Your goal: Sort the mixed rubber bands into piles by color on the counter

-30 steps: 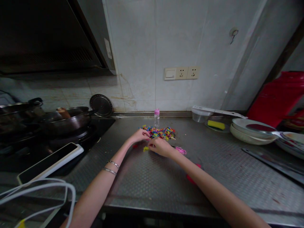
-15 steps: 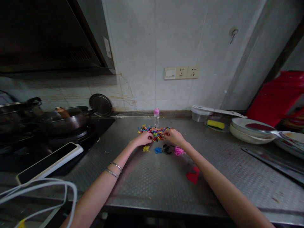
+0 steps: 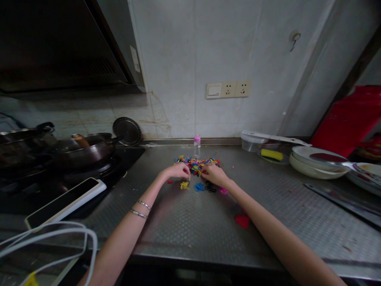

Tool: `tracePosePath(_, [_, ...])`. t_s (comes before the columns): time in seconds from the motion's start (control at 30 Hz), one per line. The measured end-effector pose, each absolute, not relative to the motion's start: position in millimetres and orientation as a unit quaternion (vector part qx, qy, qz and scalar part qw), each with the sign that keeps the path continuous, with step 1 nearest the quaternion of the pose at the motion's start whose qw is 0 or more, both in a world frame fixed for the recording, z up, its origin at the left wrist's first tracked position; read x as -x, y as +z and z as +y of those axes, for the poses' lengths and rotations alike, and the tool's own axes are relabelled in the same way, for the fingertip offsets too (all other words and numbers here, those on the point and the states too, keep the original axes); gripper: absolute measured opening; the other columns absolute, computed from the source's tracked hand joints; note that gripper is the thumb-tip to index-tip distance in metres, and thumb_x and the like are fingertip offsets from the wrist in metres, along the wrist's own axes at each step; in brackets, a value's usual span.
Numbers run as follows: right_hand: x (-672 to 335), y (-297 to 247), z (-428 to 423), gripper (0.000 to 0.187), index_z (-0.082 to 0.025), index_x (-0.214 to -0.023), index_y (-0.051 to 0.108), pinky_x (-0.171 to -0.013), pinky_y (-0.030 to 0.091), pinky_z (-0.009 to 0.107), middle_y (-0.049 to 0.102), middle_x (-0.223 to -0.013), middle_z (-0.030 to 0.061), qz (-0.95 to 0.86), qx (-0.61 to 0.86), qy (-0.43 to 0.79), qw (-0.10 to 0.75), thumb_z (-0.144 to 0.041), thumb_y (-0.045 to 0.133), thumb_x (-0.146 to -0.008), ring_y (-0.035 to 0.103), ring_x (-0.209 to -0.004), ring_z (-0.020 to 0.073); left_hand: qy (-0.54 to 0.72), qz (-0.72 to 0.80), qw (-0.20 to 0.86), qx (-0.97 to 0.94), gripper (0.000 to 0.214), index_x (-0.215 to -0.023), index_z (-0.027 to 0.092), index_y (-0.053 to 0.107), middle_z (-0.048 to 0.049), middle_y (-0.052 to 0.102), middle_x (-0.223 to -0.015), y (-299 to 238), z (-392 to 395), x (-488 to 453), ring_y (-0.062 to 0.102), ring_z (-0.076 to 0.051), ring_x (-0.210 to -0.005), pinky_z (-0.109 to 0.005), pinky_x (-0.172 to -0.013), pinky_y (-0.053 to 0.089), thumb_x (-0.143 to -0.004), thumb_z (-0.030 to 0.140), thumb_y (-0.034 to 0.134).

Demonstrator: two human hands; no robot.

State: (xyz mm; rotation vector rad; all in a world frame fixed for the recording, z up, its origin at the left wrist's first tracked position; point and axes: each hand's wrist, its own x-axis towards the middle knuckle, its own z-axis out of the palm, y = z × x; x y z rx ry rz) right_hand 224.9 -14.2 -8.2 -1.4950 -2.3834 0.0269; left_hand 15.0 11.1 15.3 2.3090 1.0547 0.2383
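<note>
A mixed heap of small coloured rubber bands (image 3: 196, 163) lies on the metal counter in front of me. My left hand (image 3: 181, 171) hovers at the heap's near left edge, fingers bent down and pinched just above a small yellow pile (image 3: 184, 185). At the near right side of the heap is my right hand (image 3: 212, 174), its fingertips drawn together among the bands. Whatever either hand pinches is too small to make out. Separate blue (image 3: 199, 186), black (image 3: 210, 187) and pink (image 3: 223, 190) piles sit in a row, the pink one partly behind my right wrist. A red bit (image 3: 170, 182) lies by my left wrist.
Behind the heap stands a small clear bottle with a pink cap (image 3: 197, 145). A red heart-shaped piece (image 3: 242, 221) lies near my right forearm. Pans (image 3: 86, 151) and a white-edged device (image 3: 65, 202) are on the left; bowls (image 3: 315, 167) and a yellow sponge (image 3: 272, 154) on the right.
My left hand has drawn slightly back and left from the heap, uncovering the red bit. My right hand has shifted left and nearer, covering part of the pink pile.
</note>
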Motion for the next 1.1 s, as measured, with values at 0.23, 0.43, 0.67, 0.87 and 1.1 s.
tracePosePath(0.23, [-223.2, -10.0, -13.0, 0.021, -0.021, -0.084, 0.063, -0.066, 0.039, 0.021, 0.061, -0.092, 0.0061, -0.832, 0.531, -0.012, 0.159, -0.034, 0.048, -0.08, 0.052, -0.091, 0.0178, 0.076, 0.4, 0.351, -0.843, 0.024, -0.074, 0.011, 0.068, -0.0006, 0.058, -0.055, 32.0, 10.9, -0.3, 0.043, -0.008, -0.048, -0.019, -0.046, 0.028, -0.066, 0.03, 0.056])
tracePosePath(0.43, [-221.9, -5.8, -14.4, 0.017, -0.02, -0.085, 0.063, -0.066, 0.04, 0.02, 0.06, -0.094, 0.0064, -0.828, 0.543, -0.004, 0.142, -0.027, 0.048, -0.08, 0.052, -0.093, 0.0169, 0.181, 0.427, 0.289, -0.838, 0.022, -0.069, 0.009, 0.068, -0.0009, 0.058, -0.057, 29.3, 14.4, 3.9, 0.044, -0.009, -0.053, -0.019, -0.051, 0.03, -0.065, 0.025, 0.054])
tracePosePath(0.67, [-226.1, 2.8, -16.9, 0.019, -0.019, -0.087, 0.062, -0.066, 0.04, 0.02, 0.06, -0.095, 0.0079, -0.812, 0.56, -0.012, 0.163, -0.028, 0.046, -0.081, 0.052, -0.094, 0.0172, 0.191, 0.469, 0.247, -0.826, 0.023, -0.072, 0.009, 0.069, -0.0019, 0.06, -0.062, 10.7, 27.0, 14.4, 0.046, -0.011, -0.055, -0.02, -0.052, 0.031, -0.063, 0.023, 0.054])
tracePosePath(0.87, [-207.7, 4.5, -25.3, 0.019, -0.018, -0.081, 0.064, -0.073, 0.038, 0.021, 0.062, -0.087, 0.0052, -0.847, 0.481, 0.041, 0.222, -0.026, 0.047, -0.08, 0.054, -0.087, 0.0147, 0.171, 0.481, 0.243, -0.825, 0.03, -0.086, 0.011, 0.068, -0.0005, 0.061, -0.064, 7.1, 26.1, 13.9, 0.045, -0.01, -0.055, -0.02, -0.052, 0.031, -0.059, 0.02, 0.056])
tracePosePath(1.1, [-181.7, 0.2, -42.1, 0.017, -0.02, -0.084, 0.064, -0.074, 0.038, 0.022, 0.064, -0.087, 0.0038, -0.893, 0.386, 0.059, 0.226, -0.026, 0.049, -0.077, 0.055, -0.086, 0.0147, 0.146, 0.482, 0.196, -0.842, 0.02, -0.072, 0.011, 0.07, -0.0012, 0.059, -0.057, 4.9, 26.3, 10.9, 0.044, -0.01, -0.053, -0.019, -0.05, 0.03, -0.062, 0.018, 0.053])
